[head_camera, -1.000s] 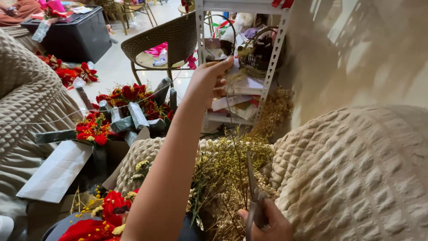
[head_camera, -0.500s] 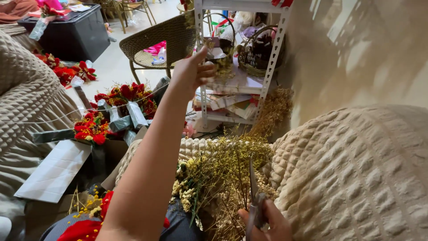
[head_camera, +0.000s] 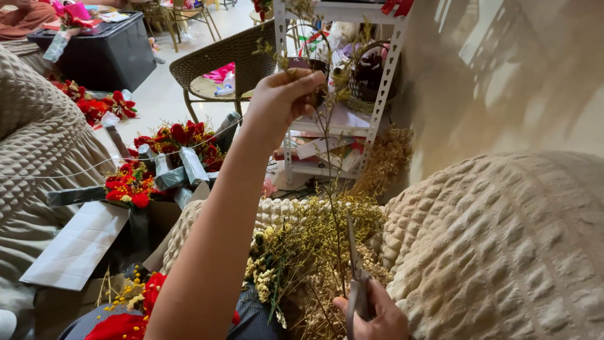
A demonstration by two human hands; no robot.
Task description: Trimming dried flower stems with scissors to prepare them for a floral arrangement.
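Left hand (head_camera: 283,101) up high, pinching the top of a long dried stem (head_camera: 328,182), right hand (head_camera: 372,315) down low gripping scissors (head_camera: 354,277) with blades against that stem (just above the dried yellow flower heap (head_camera: 302,252)), beside the white shelf (head_camera: 384,94).

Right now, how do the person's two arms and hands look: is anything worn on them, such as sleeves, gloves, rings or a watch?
Both are bare. The left hand and its long forearm show no sleeve, glove, watch or bracelet anywhere in view. The right hand is ungloved too; only the hand shows at the bottom edge, so its wrist and forearm cannot be judged. No rings can be made out on either hand.
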